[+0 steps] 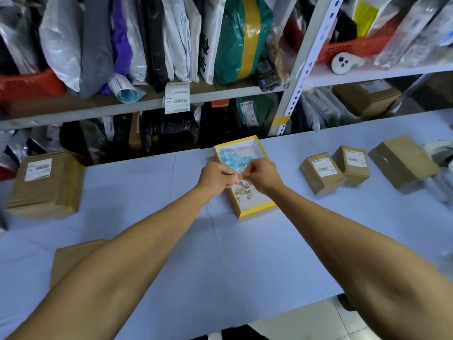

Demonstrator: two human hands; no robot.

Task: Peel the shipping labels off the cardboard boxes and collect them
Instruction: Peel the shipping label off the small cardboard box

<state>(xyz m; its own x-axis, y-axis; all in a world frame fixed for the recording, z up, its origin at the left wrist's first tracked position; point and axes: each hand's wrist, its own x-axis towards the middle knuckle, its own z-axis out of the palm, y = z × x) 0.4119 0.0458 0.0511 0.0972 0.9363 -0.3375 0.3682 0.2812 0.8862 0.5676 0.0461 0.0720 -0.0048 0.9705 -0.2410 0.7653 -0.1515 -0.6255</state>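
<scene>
Hands meet over a yellow-rimmed open box [255, 209] at the middle of the blue-covered table [220, 261]. The left hand [215, 177] and the right hand [261, 176] both have their fingers curled, pinching between them a small crumpled scrap [237, 177] that is too blurred to name with certainty; it looks like a peeled label. The scrap hangs just above the open box, which holds a heap of pale blue and white paper scraps [229, 158] at its far end and more crumpled bits [242, 191] nearer its middle.

To the right of the open box, two small cardboard boxes stand side by side, almost touching: the nearer one [321, 174] and the farther one [353, 165], each with a white shipping label on top. Beyond them lies a larger cardboard box [402, 163] with no label showing on its visible faces. At the left end of the table sits a wide cardboard box [46, 185] bearing a white label [38, 170] on its top. A flat piece of cardboard [71, 258] lies near the left forearm at the table's front edge.

Behind the table, metal shelves [297, 77] hold rows of bagged parcels, and a white label [177, 97] hangs from a shelf edge.
</scene>
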